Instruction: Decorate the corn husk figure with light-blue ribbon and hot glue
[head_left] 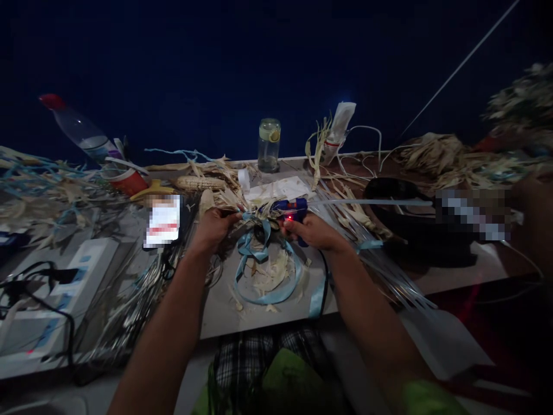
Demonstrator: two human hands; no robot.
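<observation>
My right hand (311, 230) is closed round a blue hot glue gun (292, 211) with a small red light lit, its tip pointing left. My left hand (213, 227) is pinched on a piece of dried corn husk tied with light blue ribbon (254, 226), right at the gun's tip. A long loop of the same blue ribbon (268, 297) lies on the grey table (224, 311) below my hands, with husk scraps (270, 274) inside it. The gun's black cord (324, 276) trails off the front edge.
A corn cob (199, 183), a red cup (128, 181), a glass jar (269, 145) and a tilted plastic bottle (82, 134) stand at the back. A white power strip (64, 291) sits at left. Glue sticks (380, 262) lie at right beside a black object (415, 225). Husk piles (440, 153) fill the back right.
</observation>
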